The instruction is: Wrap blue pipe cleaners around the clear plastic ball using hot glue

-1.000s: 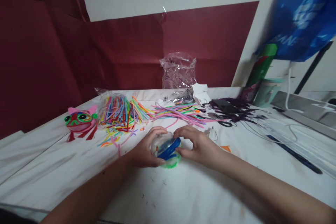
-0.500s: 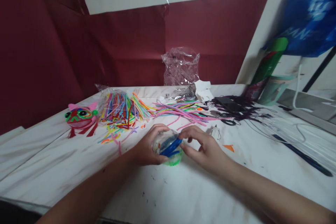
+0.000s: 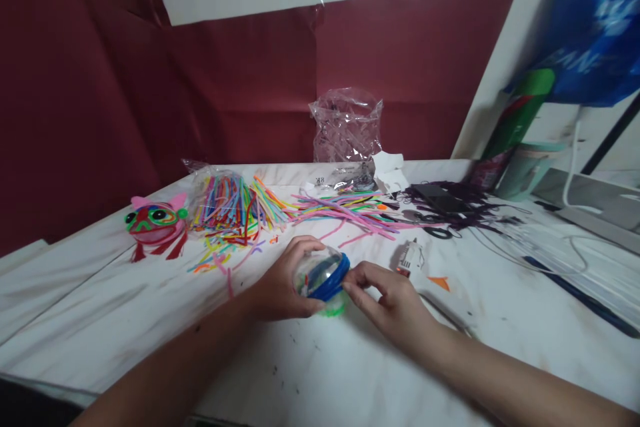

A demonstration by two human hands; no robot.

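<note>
My left hand (image 3: 286, 285) is wrapped around the side of a clear, rounded plastic piece (image 3: 311, 261), holding it just above the table. A band of blue pipe cleaners (image 3: 332, 283) runs across the clear piece, and bright green fuzz (image 3: 334, 310) shows at its underside. The thumb and fingertips of my right hand (image 3: 387, 290) are pinched at the right end of the blue band. What exactly lies between those fingertips is mostly hidden. A white glue gun (image 3: 411, 257) lies beyond my right hand, beside an orange scrap (image 3: 439, 283).
A decorated animal face (image 3: 156, 227) stands at the left. Behind my hands lie a bag of coloured pipe cleaners (image 3: 220, 203) and a loose pile of them (image 3: 345, 210). Scissors (image 3: 437, 232), a dark phone (image 3: 440, 200), purple strands and a green cup (image 3: 527, 170) are at the right.
My right hand has moved slightly right and down, its fingers closing into a tighter pinch. The blue band now lies closer around the clear piece, and more of the glue gun shows.
</note>
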